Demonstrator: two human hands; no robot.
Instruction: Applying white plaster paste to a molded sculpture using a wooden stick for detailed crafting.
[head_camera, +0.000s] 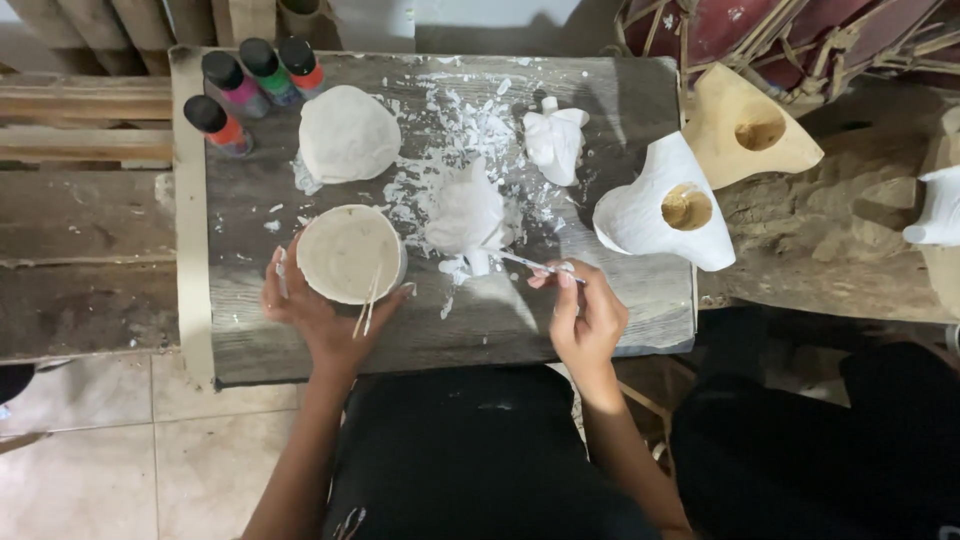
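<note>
Nearest, the person's dark lap fills the bottom of the view, and both forearms reach up onto a weathered wooden board laid across a bench. The left hand is cupped round the underside of a small round bowl of pale paste, fingers curled up its rim, with two thin sticks leaning out over the near edge. The right hand is pinched shut on a slim paintbrush, whose tip meets the base of a white-coated figure lying in the middle of the board. White flakes and smears are scattered about that figure. Further up lie a round white-coated lump and a smaller white carved piece. Just off the right edge sits a white mask-like shape with a round hollow, and beyond it an unpainted wooden one. At the far left corner stand four dark-capped paint bottles, their colours possibly red, pink, green and orange.
</note>
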